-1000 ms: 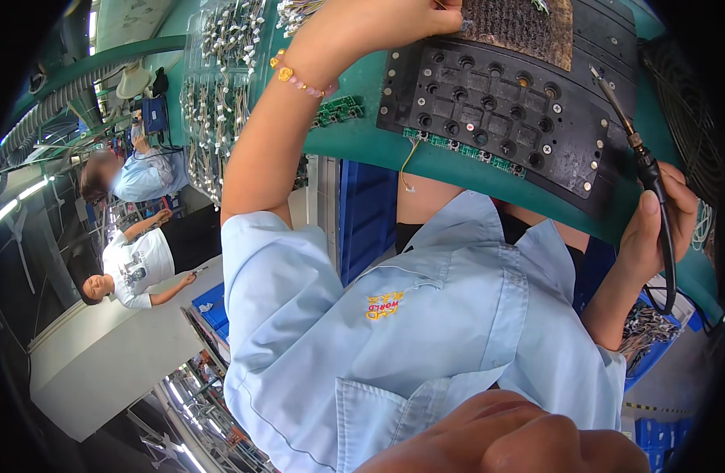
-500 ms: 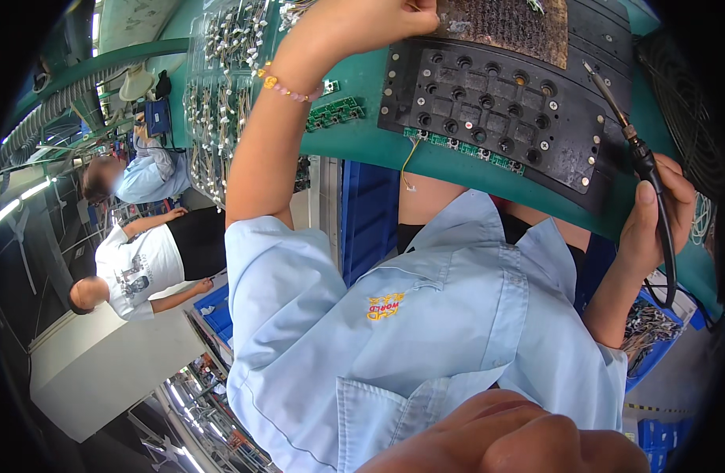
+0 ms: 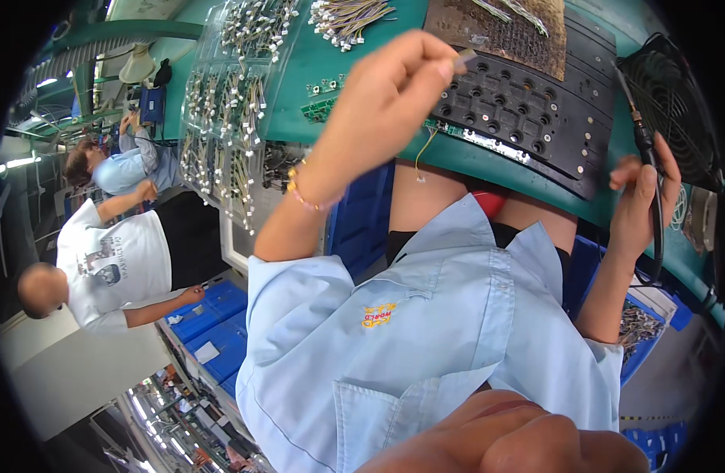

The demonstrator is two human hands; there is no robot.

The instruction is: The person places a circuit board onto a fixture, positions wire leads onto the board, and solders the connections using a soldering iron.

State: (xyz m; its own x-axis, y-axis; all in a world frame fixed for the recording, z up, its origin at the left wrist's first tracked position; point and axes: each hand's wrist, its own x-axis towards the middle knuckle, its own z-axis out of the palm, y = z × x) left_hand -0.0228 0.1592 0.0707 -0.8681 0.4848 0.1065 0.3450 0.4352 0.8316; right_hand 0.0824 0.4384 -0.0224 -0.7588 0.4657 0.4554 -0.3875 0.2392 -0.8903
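Observation:
My left hand (image 3: 394,102), with a beaded bracelet at its wrist, pinches a small greyish piece (image 3: 465,57) between thumb and fingertips; its exact kind is too small to tell. It is over the left edge of a black fixture (image 3: 563,130) with rows of round holes. Along the fixture's near edge lies a strip of green circuit boards (image 3: 481,140), from which a yellowish wire (image 3: 427,154) with a white plug hangs over the table edge. At the right, my right hand (image 3: 642,193) grips a soldering iron (image 3: 647,150), its tip pointing away near the fixture's right edge.
Clear trays of plugged wires (image 3: 228,110) stand at the left, near a wire bundle (image 3: 348,22) and loose green boards (image 3: 319,109). A worn brown mat (image 3: 496,39) carries pale wires. A black fan (image 3: 674,110) stands at right. Two other people are beyond the left side.
My left hand has come nearer and down from beside the brown mat, and the small piece now shows in its pinch. The soldering iron has turned more upright and away from the fixture.

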